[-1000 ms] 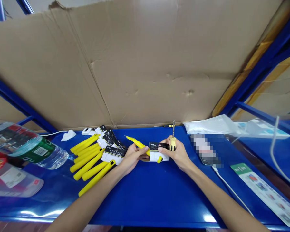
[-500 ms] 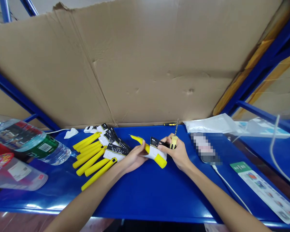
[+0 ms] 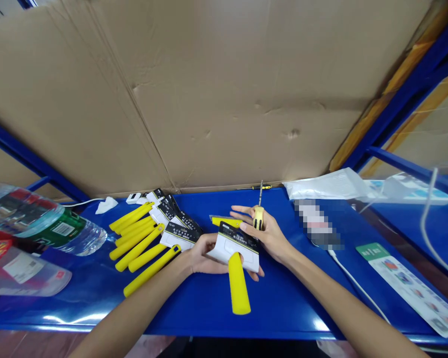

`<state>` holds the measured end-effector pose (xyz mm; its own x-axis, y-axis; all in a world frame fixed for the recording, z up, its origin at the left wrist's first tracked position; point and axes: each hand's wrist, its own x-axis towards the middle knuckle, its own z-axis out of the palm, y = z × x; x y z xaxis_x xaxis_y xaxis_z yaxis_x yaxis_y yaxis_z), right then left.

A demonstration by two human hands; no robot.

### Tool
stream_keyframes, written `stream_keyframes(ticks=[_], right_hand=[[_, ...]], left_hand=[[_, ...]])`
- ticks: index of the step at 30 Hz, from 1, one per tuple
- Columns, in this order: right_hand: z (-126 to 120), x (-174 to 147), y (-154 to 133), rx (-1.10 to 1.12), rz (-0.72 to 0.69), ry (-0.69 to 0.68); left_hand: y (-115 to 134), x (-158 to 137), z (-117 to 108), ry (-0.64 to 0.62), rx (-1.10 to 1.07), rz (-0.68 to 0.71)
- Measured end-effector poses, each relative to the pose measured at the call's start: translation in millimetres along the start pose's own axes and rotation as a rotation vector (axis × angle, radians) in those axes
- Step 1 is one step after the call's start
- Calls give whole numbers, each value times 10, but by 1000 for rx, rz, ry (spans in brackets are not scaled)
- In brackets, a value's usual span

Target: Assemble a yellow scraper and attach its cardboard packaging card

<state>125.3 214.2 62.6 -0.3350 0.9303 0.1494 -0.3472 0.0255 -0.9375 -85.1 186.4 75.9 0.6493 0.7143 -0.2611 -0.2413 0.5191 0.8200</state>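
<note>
My left hand point(image 3: 203, 258) holds a yellow-handled tool point(image 3: 238, 283) with a white and black card head, its handle pointing toward me. My right hand point(image 3: 267, 233) grips a small yellow stubby screwdriver point(image 3: 259, 215), bit pointing up, while its fingers stretch out flat toward the card head. A loose yellow piece point(image 3: 226, 221) lies just beyond the card. Several more yellow-handled tools point(image 3: 140, 243) with black and white cards lie in a pile to the left of my left hand.
The blue shelf surface point(image 3: 209, 303) is backed by a cardboard sheet point(image 3: 209, 99). A water bottle point(image 3: 41, 226) and a clear plastic package point(image 3: 22, 273) lie at left. A slim screwdriver point(image 3: 256, 187), plastic bags point(image 3: 328, 186), a white cable point(image 3: 358, 288) and a printed strip point(image 3: 410, 288) lie at right.
My left hand turned the tool so its yellow handle now points toward me and the card faces up. My right hand opened its fingers while keeping the stubby screwdriver.
</note>
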Motion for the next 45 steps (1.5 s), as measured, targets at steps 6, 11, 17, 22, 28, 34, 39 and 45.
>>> stream_keyframes(ticks=[6,11,17,22,28,34,39,45], right_hand=[[-30,34,5,111,163,54],[-93,88,-22,103,147,228],[-203,141,-70,138,103,401],[-302,194,-108,183,29,537],[-320,198,-113,157,-2,578],[-222,144,-73,114,77,414],[-126,75,-72,10,49,266],[-109,49,-72,2,31,212]], left_hand=[[-37,114,-171,-141,-141,-85],[22,145,-263,-71,-281,-20],[191,31,-209,70,-338,-132],[156,6,-148,177,-323,107],[-37,56,-192,266,-122,196],[-116,97,-99,205,-44,56],[-160,124,-85,178,-52,116],[-163,140,-115,311,-43,180]])
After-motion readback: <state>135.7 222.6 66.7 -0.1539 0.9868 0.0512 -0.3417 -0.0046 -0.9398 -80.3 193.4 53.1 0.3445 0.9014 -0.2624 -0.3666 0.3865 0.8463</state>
